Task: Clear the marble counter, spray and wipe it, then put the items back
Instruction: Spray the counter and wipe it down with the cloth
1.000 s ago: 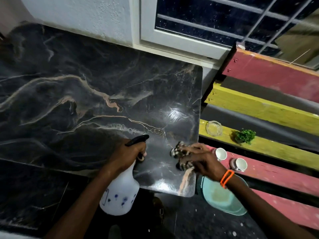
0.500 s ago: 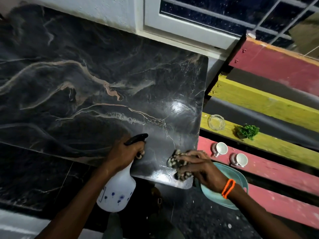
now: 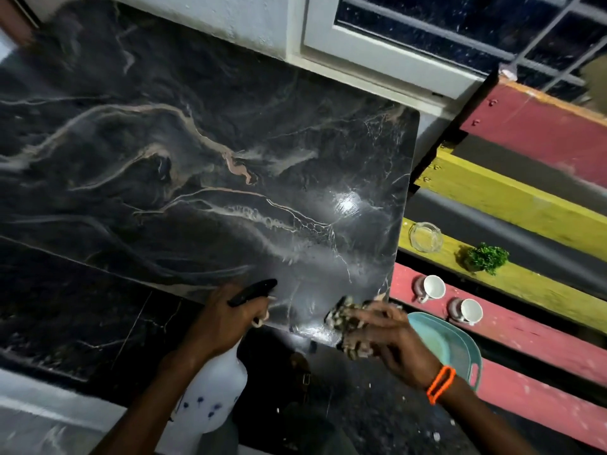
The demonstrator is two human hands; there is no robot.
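Note:
The black marble counter (image 3: 203, 165) with pale veins fills the left and middle; nothing stands on it and its near right corner shines wet. My left hand (image 3: 226, 318) grips the neck of a white spray bottle (image 3: 212, 394) with a black trigger head, held at the counter's front edge. My right hand (image 3: 391, 339), with an orange band at the wrist, presses a mottled cloth (image 3: 343, 315) on the counter's near right corner. The hand is blurred.
A bench of red and yellow slats (image 3: 525, 205) runs along the right. On it sit a glass ashtray (image 3: 426, 237), a small green plant (image 3: 486, 258), two white cups (image 3: 433, 287) and a teal tray (image 3: 455, 351). A window (image 3: 410, 31) is behind.
My right hand has dragged the cloth toward me, down to the counter's near right corner. The view has tilted so the counter sits lower. The left hand keeps the bottle in place.

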